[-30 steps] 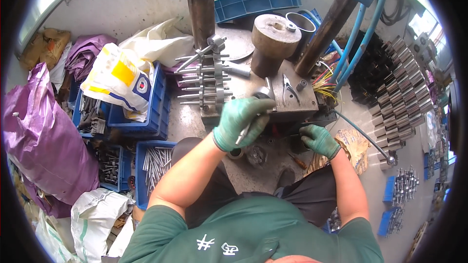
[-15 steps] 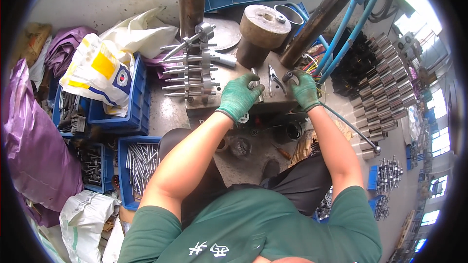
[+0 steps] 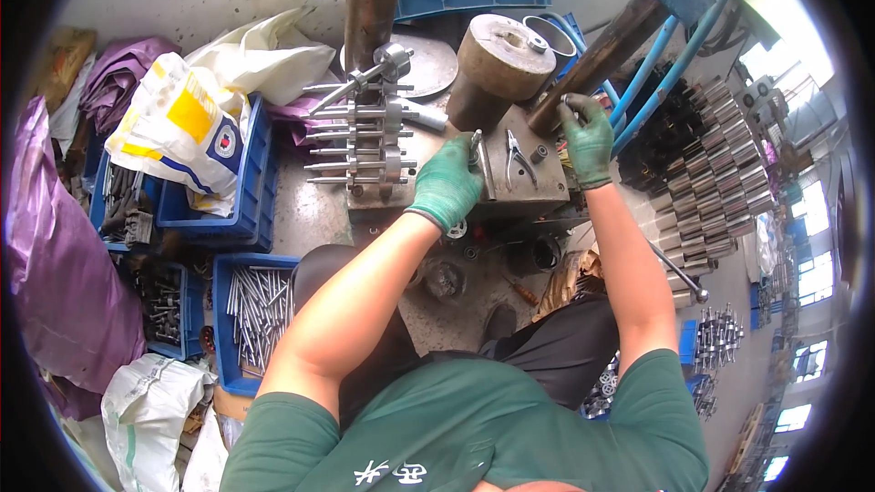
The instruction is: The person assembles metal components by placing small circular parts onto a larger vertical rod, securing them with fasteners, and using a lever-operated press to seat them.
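My left hand (image 3: 448, 186), in a green glove, is closed around a shiny metal rod (image 3: 486, 164) over the top of a steel block (image 3: 510, 189). My right hand (image 3: 590, 143), also gloved, is raised at the block's right edge, beside a leaning dark steel post (image 3: 592, 59). Its fingertips are pinched together; what they hold, if anything, is too small to name. Between the hands lie pliers (image 3: 519, 157) with pale handles, and a small dark bushing (image 3: 539, 154) stands to their right. Left of the rod, several shafts with round collars (image 3: 387, 132) are stacked in a row.
Behind the block's middle rises a thick steel cylinder (image 3: 507, 56). Blue hoses (image 3: 670, 55) hang at the right, near stacked metal sleeves (image 3: 720, 164). A blue crate of rods (image 3: 258, 314) sits left of my legs. A lever with a ball end (image 3: 679, 273) juts out at right.
My right hand has moved away from the small bushing, up and to the right toward the post. The left hand stays on the rod. The view has shifted slightly.
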The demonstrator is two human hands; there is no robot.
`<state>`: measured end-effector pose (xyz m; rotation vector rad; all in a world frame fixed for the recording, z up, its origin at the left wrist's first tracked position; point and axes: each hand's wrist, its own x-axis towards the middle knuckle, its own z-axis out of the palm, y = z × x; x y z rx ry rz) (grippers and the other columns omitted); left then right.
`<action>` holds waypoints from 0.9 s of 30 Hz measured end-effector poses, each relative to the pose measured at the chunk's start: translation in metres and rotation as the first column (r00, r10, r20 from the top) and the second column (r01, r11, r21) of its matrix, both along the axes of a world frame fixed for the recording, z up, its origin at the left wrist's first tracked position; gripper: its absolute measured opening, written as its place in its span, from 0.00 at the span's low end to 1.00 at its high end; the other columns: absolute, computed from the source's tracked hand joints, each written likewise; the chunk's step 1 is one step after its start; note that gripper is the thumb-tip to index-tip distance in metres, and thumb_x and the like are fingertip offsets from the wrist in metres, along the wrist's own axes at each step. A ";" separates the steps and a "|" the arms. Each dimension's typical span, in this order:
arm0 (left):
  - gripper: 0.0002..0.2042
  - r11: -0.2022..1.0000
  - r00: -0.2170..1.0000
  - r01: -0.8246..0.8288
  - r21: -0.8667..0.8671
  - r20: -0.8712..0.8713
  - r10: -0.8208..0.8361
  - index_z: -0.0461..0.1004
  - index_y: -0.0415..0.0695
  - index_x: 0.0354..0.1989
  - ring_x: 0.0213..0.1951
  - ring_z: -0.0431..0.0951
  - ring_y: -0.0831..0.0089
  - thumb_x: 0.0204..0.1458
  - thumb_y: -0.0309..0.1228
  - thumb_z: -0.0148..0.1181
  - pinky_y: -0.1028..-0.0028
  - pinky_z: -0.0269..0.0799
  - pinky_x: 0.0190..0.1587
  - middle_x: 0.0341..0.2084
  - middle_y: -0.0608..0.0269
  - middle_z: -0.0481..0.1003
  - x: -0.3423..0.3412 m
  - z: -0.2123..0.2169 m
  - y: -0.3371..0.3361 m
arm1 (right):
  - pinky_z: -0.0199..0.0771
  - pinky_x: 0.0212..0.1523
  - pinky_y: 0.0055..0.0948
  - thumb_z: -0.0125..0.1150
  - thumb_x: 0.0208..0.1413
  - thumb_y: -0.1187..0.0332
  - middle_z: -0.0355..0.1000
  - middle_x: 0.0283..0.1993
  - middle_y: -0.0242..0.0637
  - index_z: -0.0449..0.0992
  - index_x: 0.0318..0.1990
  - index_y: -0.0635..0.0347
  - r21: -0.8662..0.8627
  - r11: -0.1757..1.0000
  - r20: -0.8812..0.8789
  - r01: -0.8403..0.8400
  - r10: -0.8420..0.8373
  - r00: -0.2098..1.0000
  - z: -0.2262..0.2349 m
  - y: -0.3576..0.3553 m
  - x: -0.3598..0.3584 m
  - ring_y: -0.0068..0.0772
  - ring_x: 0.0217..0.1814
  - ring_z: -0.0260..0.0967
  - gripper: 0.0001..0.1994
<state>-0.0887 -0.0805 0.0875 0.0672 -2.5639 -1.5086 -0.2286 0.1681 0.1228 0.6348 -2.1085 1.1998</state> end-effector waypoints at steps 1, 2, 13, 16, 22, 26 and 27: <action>0.21 0.998 1.000 -0.015 -0.057 -0.004 0.015 0.76 0.45 0.58 0.52 0.82 0.48 0.54 0.25 0.61 0.56 0.77 0.56 0.52 0.47 0.80 0.000 -0.001 -0.004 | 0.78 0.48 0.25 0.75 0.59 0.73 0.82 0.46 0.35 0.84 0.46 0.61 0.076 0.997 -0.098 0.021 -0.014 0.995 0.025 -0.021 0.003 0.26 0.46 0.78 0.09; 0.20 0.993 0.999 -0.009 -0.117 -0.033 0.005 0.77 0.45 0.56 0.51 0.81 0.48 0.53 0.25 0.63 0.54 0.78 0.54 0.48 0.49 0.80 0.001 0.001 -0.004 | 0.78 0.49 0.26 0.75 0.58 0.72 0.82 0.47 0.36 0.84 0.46 0.61 0.083 0.996 -0.131 0.022 -0.011 0.991 0.044 -0.034 0.003 0.28 0.46 0.78 0.09; 0.20 0.993 0.995 -0.053 -0.104 -0.088 0.044 0.77 0.39 0.55 0.56 0.78 0.48 0.52 0.27 0.68 0.57 0.75 0.61 0.53 0.45 0.76 -0.019 -0.028 -0.002 | 0.79 0.58 0.37 0.68 0.62 0.60 0.83 0.50 0.53 0.86 0.52 0.61 0.418 0.894 -0.023 0.160 -0.166 0.986 0.088 -0.084 -0.047 0.49 0.53 0.82 0.17; 0.22 0.998 0.998 0.048 -0.034 0.047 -0.046 0.77 0.37 0.57 0.58 0.77 0.47 0.54 0.32 0.67 0.58 0.73 0.64 0.56 0.42 0.75 -0.019 -0.034 -0.004 | 0.79 0.60 0.40 0.66 0.62 0.58 0.82 0.50 0.53 0.87 0.51 0.59 0.441 0.875 -0.014 0.198 -0.214 0.977 0.091 -0.086 -0.046 0.53 0.54 0.81 0.17; 0.19 0.999 0.999 0.040 0.028 0.024 -0.041 0.79 0.39 0.53 0.57 0.78 0.45 0.52 0.31 0.64 0.56 0.73 0.63 0.54 0.42 0.76 -0.021 -0.043 0.001 | 0.78 0.61 0.43 0.66 0.62 0.57 0.82 0.51 0.52 0.86 0.53 0.57 0.431 0.876 -0.029 0.219 -0.229 0.973 0.092 -0.087 -0.039 0.54 0.55 0.81 0.18; 0.20 0.997 0.999 0.048 0.054 0.020 -0.049 0.79 0.38 0.51 0.55 0.78 0.45 0.49 0.30 0.66 0.57 0.74 0.61 0.51 0.41 0.76 -0.019 -0.043 -0.001 | 0.77 0.62 0.43 0.68 0.60 0.62 0.82 0.52 0.54 0.85 0.51 0.63 0.325 0.934 -0.125 0.148 -0.113 0.986 0.091 -0.068 -0.015 0.54 0.58 0.79 0.17; 0.20 0.996 0.998 0.057 0.063 0.023 -0.059 0.78 0.38 0.51 0.55 0.78 0.46 0.48 0.29 0.67 0.58 0.74 0.61 0.51 0.41 0.76 -0.018 -0.042 0.000 | 0.78 0.60 0.43 0.68 0.60 0.64 0.83 0.50 0.52 0.84 0.50 0.63 0.299 0.946 -0.156 0.125 -0.081 0.984 0.084 -0.056 -0.004 0.52 0.55 0.80 0.15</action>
